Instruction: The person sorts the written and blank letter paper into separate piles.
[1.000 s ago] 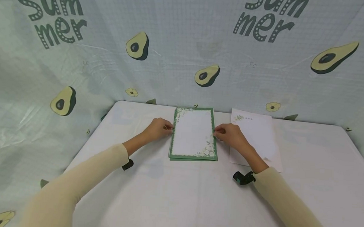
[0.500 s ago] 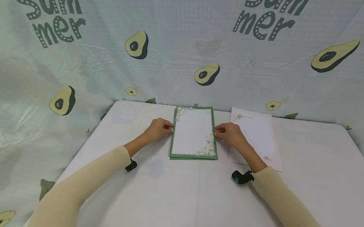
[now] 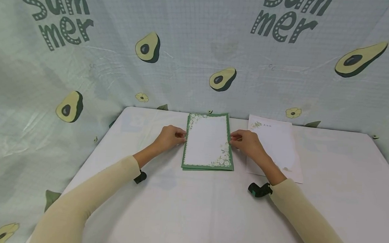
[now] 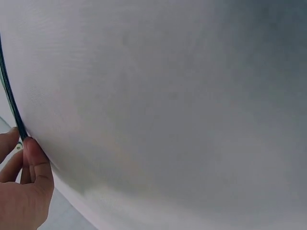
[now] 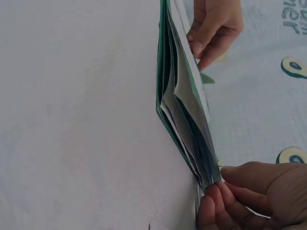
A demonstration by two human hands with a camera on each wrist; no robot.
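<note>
The left hand [image 3: 169, 138] pinches the left edge of a stack of green-bordered floral stationery sheets [image 3: 206, 140] between thumb and fingers. The stack stands between the two hands, its sheets slightly fanned apart along the edge near the right hand [image 3: 249, 143], which pinches the right edge. Partly beneath the right hand and wrist lies a pale flower-printed sheet [image 3: 280, 138], reaching out to their right.
</note>
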